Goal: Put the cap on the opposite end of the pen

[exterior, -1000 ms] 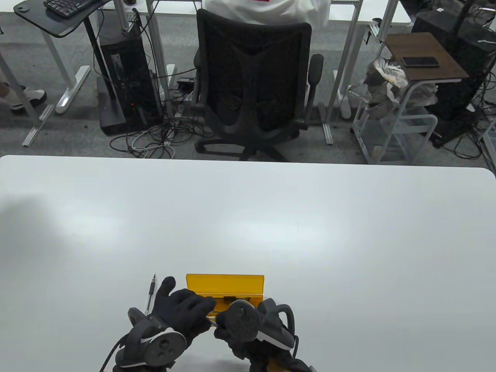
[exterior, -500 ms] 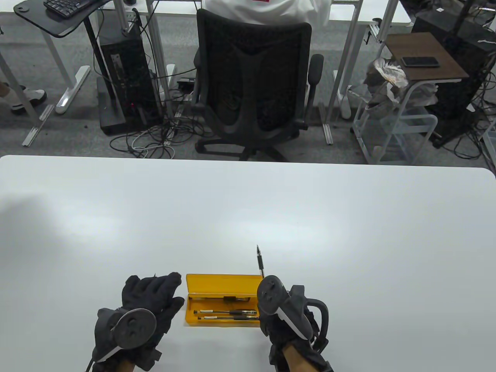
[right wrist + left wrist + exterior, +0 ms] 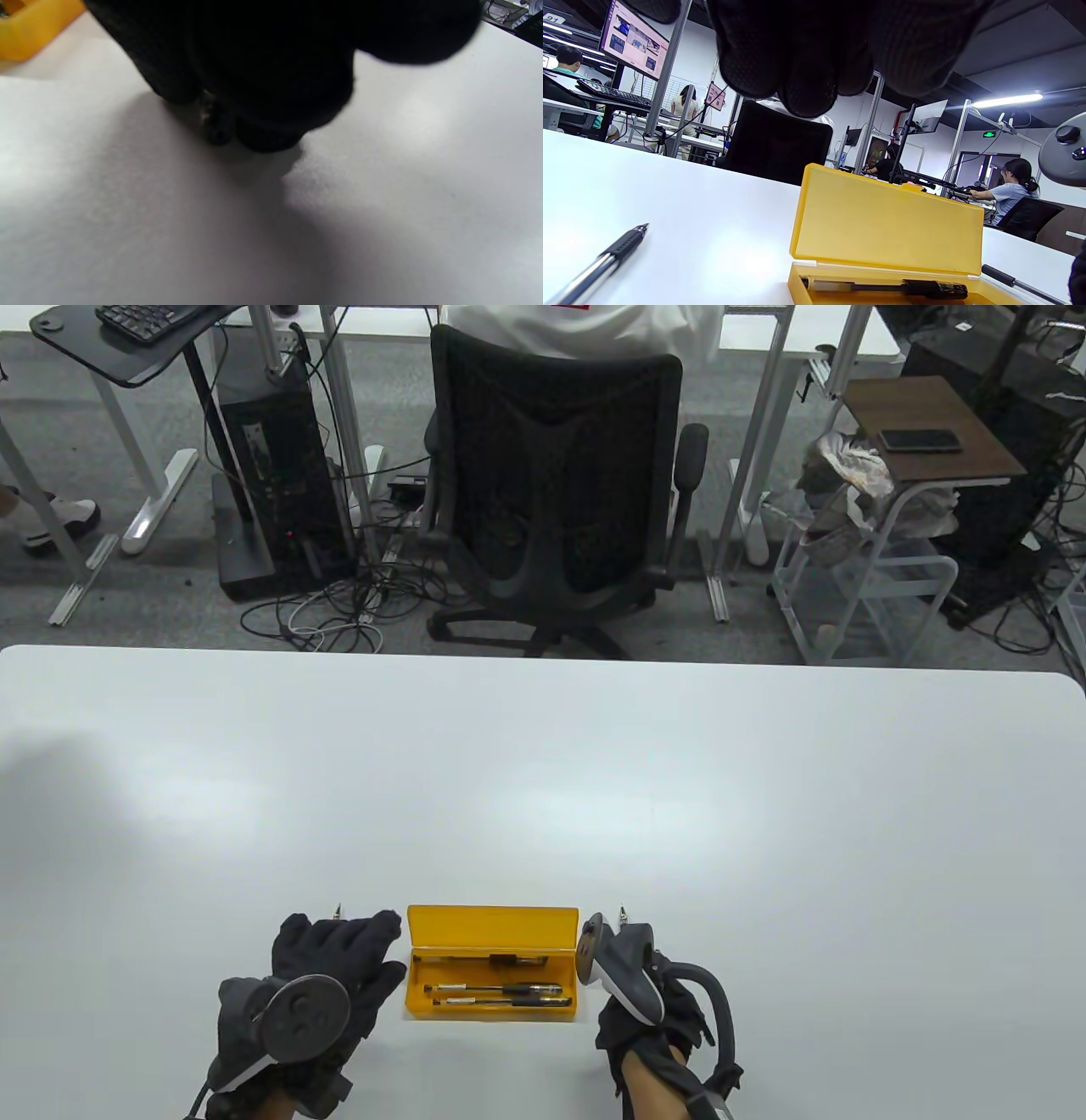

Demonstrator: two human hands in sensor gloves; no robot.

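An open yellow pen case (image 3: 490,929) lies near the table's front edge with two dark pens (image 3: 496,988) in it. My left hand (image 3: 348,942) is spread flat left of the case, above a pen whose tip (image 3: 338,909) pokes out past the fingers. In the left wrist view this pen (image 3: 598,262) lies on the table, apart from my fingers (image 3: 797,63). My right hand (image 3: 636,967) is right of the case, low on the table, gripping another pen; its tip (image 3: 622,909) sticks out beyond the tracker. No cap shows.
The white table (image 3: 543,780) stretches far beyond the case. The case's raised lid (image 3: 886,220) stands between the two hands. A black office chair (image 3: 551,492) stands behind the table's far edge.
My hands have parted from over the case to either side of it. My right hand took a pen out, raised it, then lowered it to the table. My left hand stays spread.
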